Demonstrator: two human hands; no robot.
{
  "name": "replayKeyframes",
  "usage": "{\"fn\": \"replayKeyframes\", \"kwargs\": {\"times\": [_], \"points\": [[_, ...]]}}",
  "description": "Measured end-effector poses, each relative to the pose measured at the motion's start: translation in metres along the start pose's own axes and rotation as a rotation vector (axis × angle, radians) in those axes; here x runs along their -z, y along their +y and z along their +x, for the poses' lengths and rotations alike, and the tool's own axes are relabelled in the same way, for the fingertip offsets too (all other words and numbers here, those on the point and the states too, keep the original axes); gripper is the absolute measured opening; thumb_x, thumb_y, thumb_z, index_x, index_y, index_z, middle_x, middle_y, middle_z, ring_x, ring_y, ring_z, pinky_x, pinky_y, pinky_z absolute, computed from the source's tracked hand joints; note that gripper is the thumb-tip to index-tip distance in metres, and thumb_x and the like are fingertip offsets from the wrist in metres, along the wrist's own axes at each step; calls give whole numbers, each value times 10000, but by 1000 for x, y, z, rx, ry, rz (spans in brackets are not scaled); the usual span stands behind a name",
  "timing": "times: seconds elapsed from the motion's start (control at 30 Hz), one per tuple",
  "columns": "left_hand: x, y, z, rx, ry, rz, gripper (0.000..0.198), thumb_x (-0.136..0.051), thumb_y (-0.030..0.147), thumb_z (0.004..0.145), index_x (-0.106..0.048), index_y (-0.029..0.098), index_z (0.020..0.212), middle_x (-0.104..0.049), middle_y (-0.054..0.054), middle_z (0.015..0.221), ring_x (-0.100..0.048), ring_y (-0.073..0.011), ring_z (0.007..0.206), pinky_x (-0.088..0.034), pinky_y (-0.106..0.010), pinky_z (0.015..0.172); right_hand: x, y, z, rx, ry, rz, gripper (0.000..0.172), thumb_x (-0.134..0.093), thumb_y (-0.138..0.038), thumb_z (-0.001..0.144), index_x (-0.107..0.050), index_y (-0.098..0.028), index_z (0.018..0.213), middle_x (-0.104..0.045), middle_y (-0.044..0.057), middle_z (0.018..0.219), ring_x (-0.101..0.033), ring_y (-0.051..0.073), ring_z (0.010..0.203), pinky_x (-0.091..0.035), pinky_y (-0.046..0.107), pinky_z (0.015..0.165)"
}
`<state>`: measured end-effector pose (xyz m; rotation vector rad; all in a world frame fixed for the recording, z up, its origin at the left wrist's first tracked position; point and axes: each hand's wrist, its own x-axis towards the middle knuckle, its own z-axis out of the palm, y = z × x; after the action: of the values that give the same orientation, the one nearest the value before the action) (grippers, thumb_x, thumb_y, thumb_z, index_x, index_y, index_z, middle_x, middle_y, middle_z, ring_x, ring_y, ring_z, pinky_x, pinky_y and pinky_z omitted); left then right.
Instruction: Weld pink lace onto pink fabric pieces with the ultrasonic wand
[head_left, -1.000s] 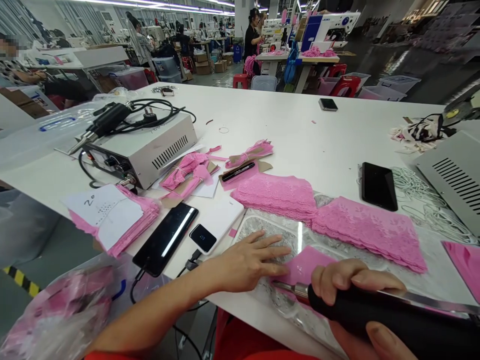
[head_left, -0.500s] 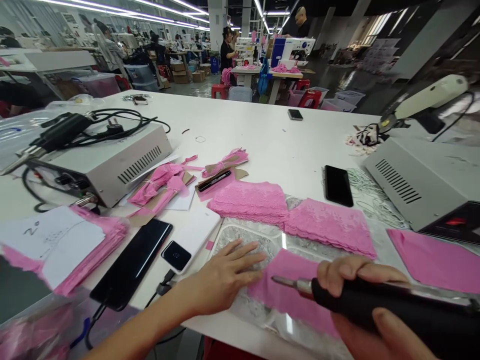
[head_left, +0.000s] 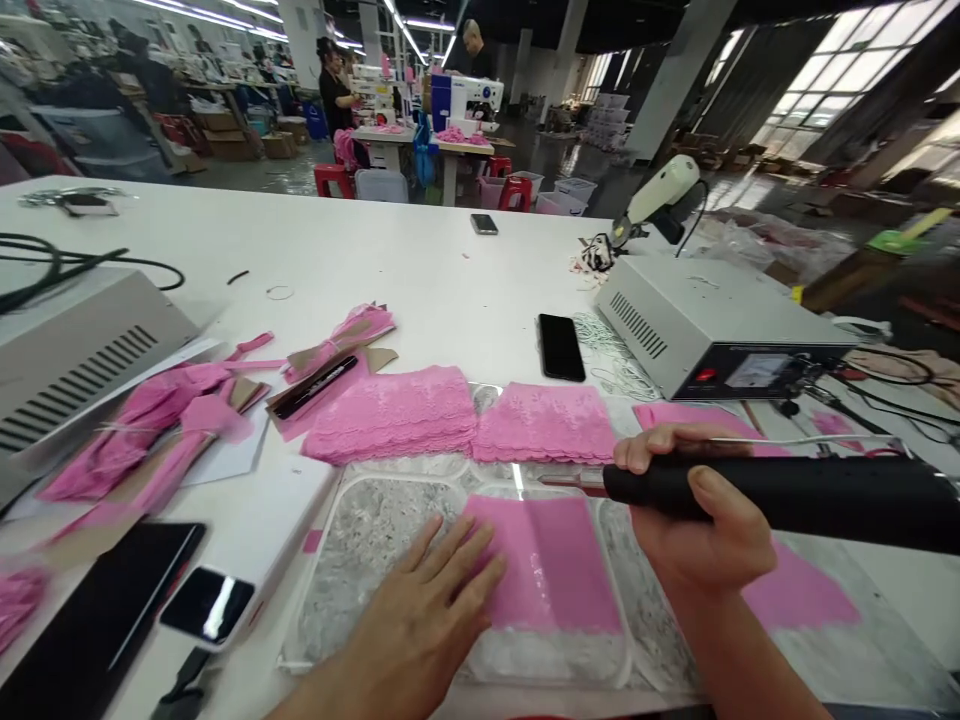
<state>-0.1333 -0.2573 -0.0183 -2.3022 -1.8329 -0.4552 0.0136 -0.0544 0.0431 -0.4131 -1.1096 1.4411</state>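
Observation:
My left hand (head_left: pixel 442 610) lies flat with its fingers spread, fingertips on the left edge of a pink fabric piece (head_left: pixel 559 570). This piece rests flat over a shiny clear, grey-patterned plastic surface (head_left: pixel 375 530). In my right hand (head_left: pixel 705 530) is a black handheld tool (head_left: pixel 780 495) with a slim metal tip, held almost level and pointing left. The tip is just above the top edge of the fabric piece; whether it touches anything I cannot tell. Another pink piece (head_left: pixel 799 590) lies beyond my right wrist. Behind are two stacks of pink lace panels (head_left: pixel 397 410) (head_left: pixel 544 420).
A grey power box (head_left: pixel 720 310) with a red switch stands at the right, another grey box (head_left: pixel 90 360) at the left. Nearby are a phone (head_left: pixel 561 348), a black marker (head_left: pixel 315 388), tied pink bundles (head_left: pixel 150 420) and a power bank (head_left: pixel 210 605). Two people stand by sewing machines farther back.
My view has swung to the right. The tool tip has moved from over the fabric to near its far edge, and the fabric in front of me now shows as a flat, straight-edged piece.

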Motion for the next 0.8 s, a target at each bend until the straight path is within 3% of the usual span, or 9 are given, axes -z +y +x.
{"fn": "replayKeyframes", "kwargs": {"times": [0.2, 0.33, 0.57, 0.8], "points": [[-8, -2, 9, -47, 25, 86, 395, -445, 283, 1025, -510, 192, 1403, -486, -82, 1485, -396, -264, 1415, -374, -485, 1142, 38, -13, 4, 6, 32, -66, 180, -589, -225, 671, -638, -217, 844, -537, -20, 676, -508, 133, 571, -462, 320, 557], [-8, -4, 12, -69, 22, 142, 379, -415, 284, 1037, -531, 189, 1385, -497, -87, 1476, -379, -249, 1427, -240, -492, 1201, 52, -13, 0, 4, 48, -70, 169, -598, -227, 681, -636, -215, 845, -539, -19, 679, -518, 136, 578, -468, 323, 565], [-5, -5, 16, -81, 39, 165, 359, -427, 239, 1024, -566, 189, 1350, -508, -99, 1465, -357, -255, 1438, -76, -526, 1220, 54, -9, 0, 10, 85, -31, 167, -608, -220, 673, -632, -212, 838, -535, -21, 681, -518, 134, 587, -476, 318, 573], [-8, -4, 14, -70, 38, 160, 381, -441, 225, 1011, -536, 190, 1378, -475, -96, 1493, -343, -263, 1445, -84, -545, 1214, 51, -8, 0, 14, 75, -38, 171, -609, -215, 669, -642, -224, 836, -551, -16, 682, -520, 141, 594, -478, 321, 569]]}}
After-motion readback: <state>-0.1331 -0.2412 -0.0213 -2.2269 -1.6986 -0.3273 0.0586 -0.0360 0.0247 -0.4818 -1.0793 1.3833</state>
